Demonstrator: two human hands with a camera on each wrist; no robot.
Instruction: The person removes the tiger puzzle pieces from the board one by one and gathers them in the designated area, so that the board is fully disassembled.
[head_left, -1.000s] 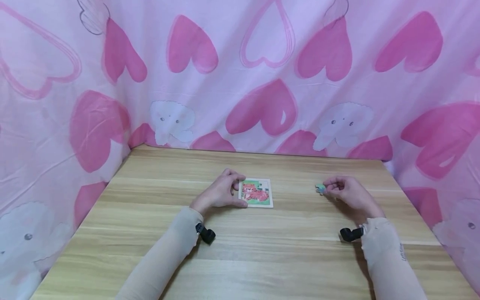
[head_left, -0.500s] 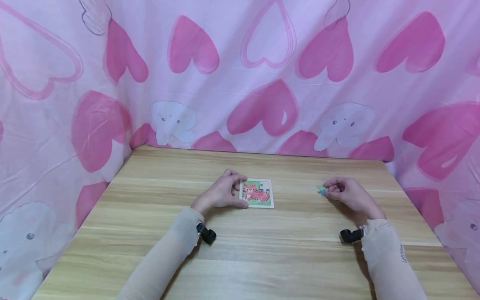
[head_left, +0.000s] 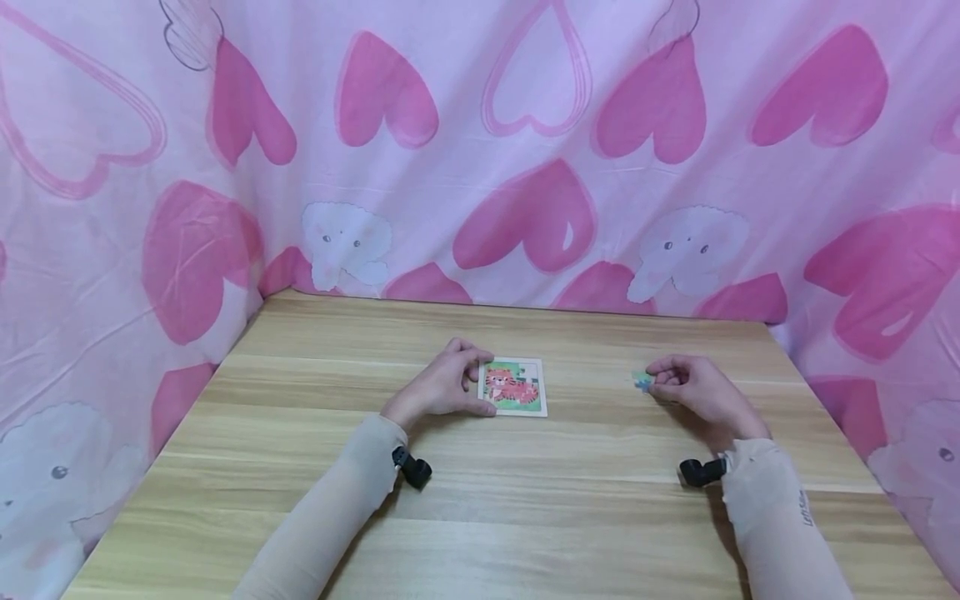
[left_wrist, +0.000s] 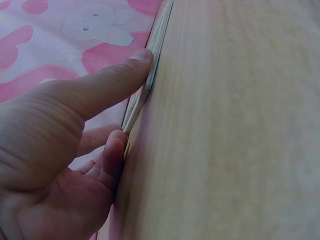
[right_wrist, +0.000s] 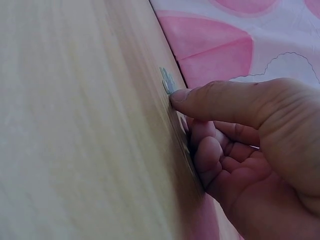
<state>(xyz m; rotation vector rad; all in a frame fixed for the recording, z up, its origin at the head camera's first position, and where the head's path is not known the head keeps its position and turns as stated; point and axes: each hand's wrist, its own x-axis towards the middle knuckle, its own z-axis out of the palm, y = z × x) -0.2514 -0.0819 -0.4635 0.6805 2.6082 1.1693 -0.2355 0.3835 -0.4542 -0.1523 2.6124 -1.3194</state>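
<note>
a: largest first?
b: a pink curtain (head_left: 525, 208) is hanging behind the table and along both sides; soft cloth, creasing in places, carrying hearts and pale animals. the table (head_left: 525, 517) is showing straight, light wood grain, smooth-looking.
a: arms?
b: a left sleeve (head_left: 326, 508) and a right sleeve (head_left: 772, 508) are covering the forearms; pale, matte fabric, bunching at the right cuff.
a: hands?
b: well apart. the left hand (head_left: 442, 379) is gripping the left end of a puzzle tray (head_left: 543, 398), thumb at the near corner, a finger at the far one. the right hand (head_left: 697, 385) is pinching a puzzle piece (head_left: 642, 381), off to the tray's right.
a: how far along?
b: mostly filled, by the look of it. the tray is resting on the table between the hands: squarish, thin, pale-rimmed. a red striped animal on green is reading nearly whole; a pale, notched gap is showing at the upper right.
a: and the smallest?
b: the piece: flat, knobbed, green and blue, apparently belonging in that gap. whether it is touching the wood, nobody is able to tell.
</note>
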